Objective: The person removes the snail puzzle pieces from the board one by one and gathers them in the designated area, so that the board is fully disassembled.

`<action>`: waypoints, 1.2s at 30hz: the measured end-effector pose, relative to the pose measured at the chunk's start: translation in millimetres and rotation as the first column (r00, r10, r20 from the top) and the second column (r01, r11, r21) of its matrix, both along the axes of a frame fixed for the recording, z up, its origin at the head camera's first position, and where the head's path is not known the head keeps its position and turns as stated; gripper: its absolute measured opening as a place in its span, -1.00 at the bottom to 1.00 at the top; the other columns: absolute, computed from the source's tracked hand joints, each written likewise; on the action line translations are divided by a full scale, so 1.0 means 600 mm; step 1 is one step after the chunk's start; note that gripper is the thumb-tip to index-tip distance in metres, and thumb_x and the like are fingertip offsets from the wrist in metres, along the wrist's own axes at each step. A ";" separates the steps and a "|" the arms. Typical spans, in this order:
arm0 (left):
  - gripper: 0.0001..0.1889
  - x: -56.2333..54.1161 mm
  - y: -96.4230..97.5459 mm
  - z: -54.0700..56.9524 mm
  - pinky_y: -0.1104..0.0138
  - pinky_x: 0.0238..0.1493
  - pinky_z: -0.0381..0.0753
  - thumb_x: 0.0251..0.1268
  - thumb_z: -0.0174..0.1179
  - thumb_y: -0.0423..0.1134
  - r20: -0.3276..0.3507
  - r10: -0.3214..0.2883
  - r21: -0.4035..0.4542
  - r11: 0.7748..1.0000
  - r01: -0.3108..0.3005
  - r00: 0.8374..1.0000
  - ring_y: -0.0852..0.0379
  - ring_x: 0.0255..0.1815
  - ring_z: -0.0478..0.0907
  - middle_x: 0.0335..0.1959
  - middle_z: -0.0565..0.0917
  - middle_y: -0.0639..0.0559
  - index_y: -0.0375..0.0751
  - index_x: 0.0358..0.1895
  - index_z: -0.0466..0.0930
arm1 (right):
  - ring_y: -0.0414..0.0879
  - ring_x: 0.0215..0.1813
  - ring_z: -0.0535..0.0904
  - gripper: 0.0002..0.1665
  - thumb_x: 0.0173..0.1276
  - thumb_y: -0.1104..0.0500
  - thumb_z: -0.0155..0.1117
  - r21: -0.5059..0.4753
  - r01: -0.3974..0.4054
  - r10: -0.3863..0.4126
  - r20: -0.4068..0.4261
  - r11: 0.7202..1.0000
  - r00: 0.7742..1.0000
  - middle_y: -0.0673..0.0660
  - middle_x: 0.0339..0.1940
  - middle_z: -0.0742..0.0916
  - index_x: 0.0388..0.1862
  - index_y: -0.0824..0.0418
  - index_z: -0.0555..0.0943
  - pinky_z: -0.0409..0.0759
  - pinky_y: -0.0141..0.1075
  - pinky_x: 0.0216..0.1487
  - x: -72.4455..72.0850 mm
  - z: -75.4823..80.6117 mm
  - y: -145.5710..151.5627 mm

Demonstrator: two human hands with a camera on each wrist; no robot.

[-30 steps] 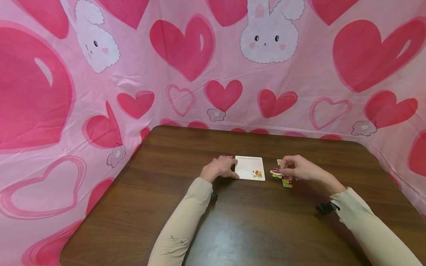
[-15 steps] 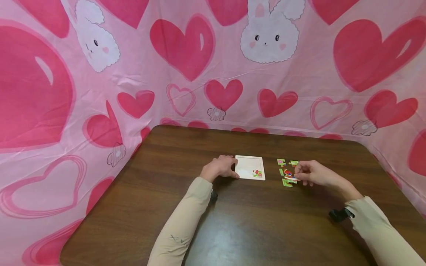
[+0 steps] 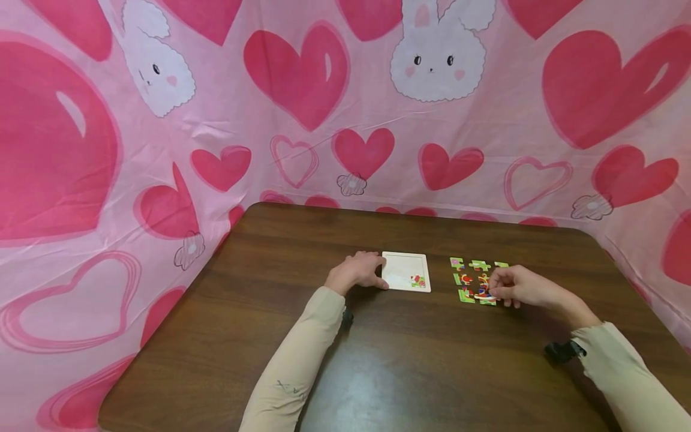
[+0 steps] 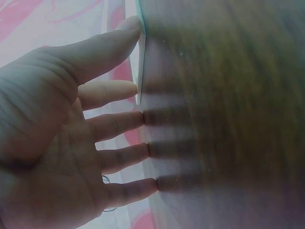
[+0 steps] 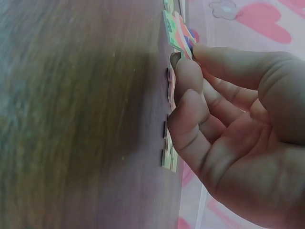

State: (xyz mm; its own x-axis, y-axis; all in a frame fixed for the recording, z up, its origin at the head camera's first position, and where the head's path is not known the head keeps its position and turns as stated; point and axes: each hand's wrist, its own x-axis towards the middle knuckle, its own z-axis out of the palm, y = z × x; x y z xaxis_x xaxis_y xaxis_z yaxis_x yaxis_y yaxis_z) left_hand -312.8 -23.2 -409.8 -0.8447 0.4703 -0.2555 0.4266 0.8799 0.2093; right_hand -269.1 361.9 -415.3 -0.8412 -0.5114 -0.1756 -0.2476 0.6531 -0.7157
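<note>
My left hand point(image 3: 354, 272) rests at the left edge of a white square puzzle board point(image 3: 400, 264). Its thumb and index finger touch that edge, and the other fingertips rest on the table in the left wrist view. A colourful puzzle piece point(image 3: 418, 281) lies in the board's near right corner. To the right of the board, my right hand point(image 3: 522, 285) pinches another puzzle piece point(image 5: 179, 32) between thumb and fingers, tilted above loose pieces. Several loose puzzle pieces point(image 3: 456, 264) lie in rows beneath and beside it; the hand hides some.
The brown wooden table point(image 3: 410, 360) has rounded corners. A pink cloth point(image 3: 302, 108) with hearts and rabbits hangs behind it and at its sides. Dark wrist cameras point(image 3: 564, 351) show at the sleeves.
My right hand has moved right, away from the board, still holding a puzzle piece. More loose pieces have come into sight. The left hand and board stay in place.
</note>
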 end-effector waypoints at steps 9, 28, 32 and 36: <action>-0.49 0.001 0.000 -0.001 -0.14 0.37 0.31 0.22 0.29 0.17 -0.006 0.003 0.014 1.000 -0.003 1.000 -0.12 0.42 0.33 0.50 0.33 -0.03 0.02 0.15 0.52 | -0.18 -0.51 0.54 -0.85 0.44 0.23 0.19 -0.034 -0.015 0.015 0.013 0.999 1.000 0.09 -0.46 0.63 -0.22 0.35 0.51 0.57 -0.27 -0.55 0.001 0.000 0.007; -0.45 0.000 0.000 0.000 -0.15 0.37 0.31 0.22 0.29 0.17 0.008 0.016 0.017 1.000 -0.016 1.000 -0.12 0.43 0.31 0.51 0.31 -0.03 0.03 0.21 0.50 | -0.13 -0.53 0.52 -0.78 0.41 0.12 0.26 0.001 0.070 -0.069 -0.081 0.998 0.994 0.22 -0.45 0.62 -0.20 0.28 0.55 0.54 -0.24 -0.59 -0.012 0.028 -0.045; -0.43 0.001 0.000 -0.001 -0.14 0.37 0.31 0.23 0.28 0.17 0.006 0.008 0.011 1.000 -0.009 1.000 -0.12 0.44 0.30 0.51 0.30 -0.02 0.03 0.25 0.48 | -0.11 -0.54 0.52 -0.80 0.41 0.13 0.27 -0.013 0.069 -0.070 -0.101 0.998 0.992 0.24 -0.42 0.64 -0.19 0.25 0.55 0.55 -0.23 -0.59 -0.021 0.023 -0.071; -0.44 0.001 0.001 -0.001 -0.14 0.38 0.30 0.23 0.28 0.17 0.010 0.010 0.016 1.000 -0.010 1.000 -0.12 0.45 0.29 0.51 0.30 -0.02 0.04 0.24 0.48 | -0.12 -0.54 0.52 -0.74 0.42 0.12 0.25 -0.019 0.065 -0.067 -0.112 0.998 0.991 0.24 -0.36 0.67 -0.06 0.28 0.55 0.53 -0.27 -0.61 -0.029 0.021 -0.096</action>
State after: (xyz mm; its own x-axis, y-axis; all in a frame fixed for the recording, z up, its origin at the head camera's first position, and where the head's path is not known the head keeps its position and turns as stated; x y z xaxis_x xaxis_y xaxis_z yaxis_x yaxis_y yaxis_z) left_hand -312.2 -22.8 -410.5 -0.8470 0.4657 -0.2566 0.4153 0.8808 0.2276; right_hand -286.3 304.5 -402.7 -0.8872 -0.4561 -0.0704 -0.2839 0.6596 -0.6959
